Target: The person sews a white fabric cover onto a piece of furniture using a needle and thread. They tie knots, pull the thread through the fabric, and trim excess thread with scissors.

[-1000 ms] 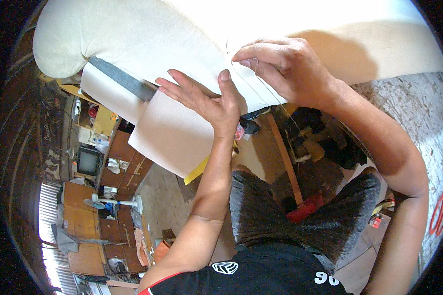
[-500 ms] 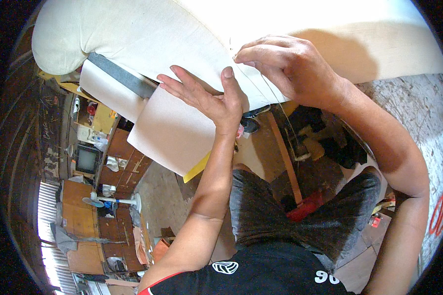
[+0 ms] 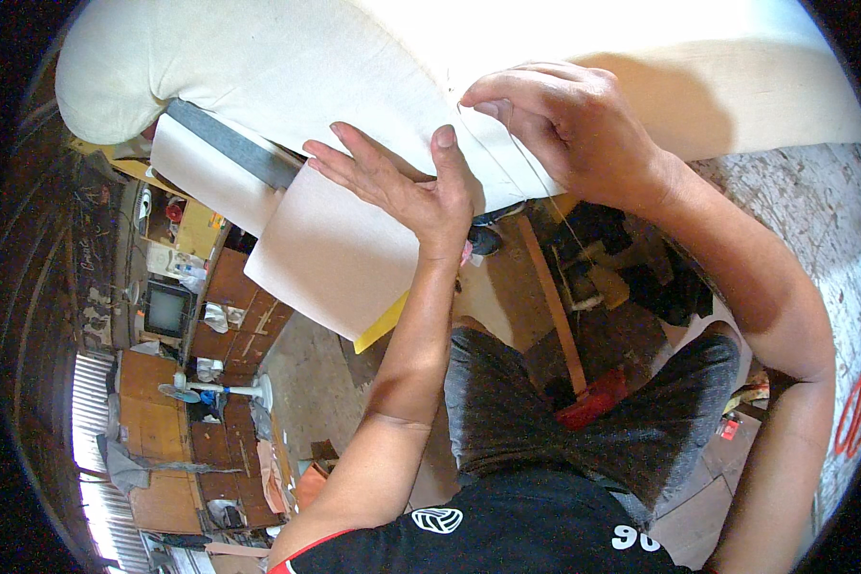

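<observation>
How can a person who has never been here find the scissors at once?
Start at the person's right hand and follow its bent arm back to the elbow. Beyond it, on a pale mottled surface, the scissors lie near the picture's right edge. Nothing else visible on that surface has red looped handles.

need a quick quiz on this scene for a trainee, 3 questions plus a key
1. Which hand pinches the thread against the backdrop of the cream padded upholstery?

2. True or false: the red-handled scissors lie near the picture's right edge.

3. The left hand is:
a) clenched into a fist
b) open, with nothing visible in its grasp
c) gripping the scissors

Key:
1. The right hand
2. True
3. b
</observation>
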Demonstrator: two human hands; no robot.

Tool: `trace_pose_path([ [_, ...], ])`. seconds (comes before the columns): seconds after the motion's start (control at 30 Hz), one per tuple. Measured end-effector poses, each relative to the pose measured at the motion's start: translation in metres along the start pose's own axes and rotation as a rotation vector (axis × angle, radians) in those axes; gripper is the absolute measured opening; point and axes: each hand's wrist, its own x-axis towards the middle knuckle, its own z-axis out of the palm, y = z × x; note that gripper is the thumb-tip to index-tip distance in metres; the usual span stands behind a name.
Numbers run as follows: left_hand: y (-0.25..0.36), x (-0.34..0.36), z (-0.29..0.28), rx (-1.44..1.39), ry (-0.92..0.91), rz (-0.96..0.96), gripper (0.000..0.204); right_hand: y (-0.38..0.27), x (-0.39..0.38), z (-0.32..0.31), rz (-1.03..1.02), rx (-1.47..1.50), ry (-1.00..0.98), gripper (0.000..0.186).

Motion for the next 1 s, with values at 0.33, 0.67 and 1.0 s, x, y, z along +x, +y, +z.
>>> trace_pose_path([
  [0.33,0.001,0.001,0.000,0.009,-0.005,0.007,0.097,0.003,-0.001,0.001,-0.074,0.041,0.019,0.016],
  [0.67,-0.001,-0.001,0.000,0.009,0.004,0.004,0.097,0.000,0.001,0.001,-0.046,0.032,-0.035,0.015],
  [1.0,-0.002,0.000,0.005,-0.018,0.030,0.027,0.093,0.003,0.017,-0.001,0.113,-0.053,-0.085,0.020],
])
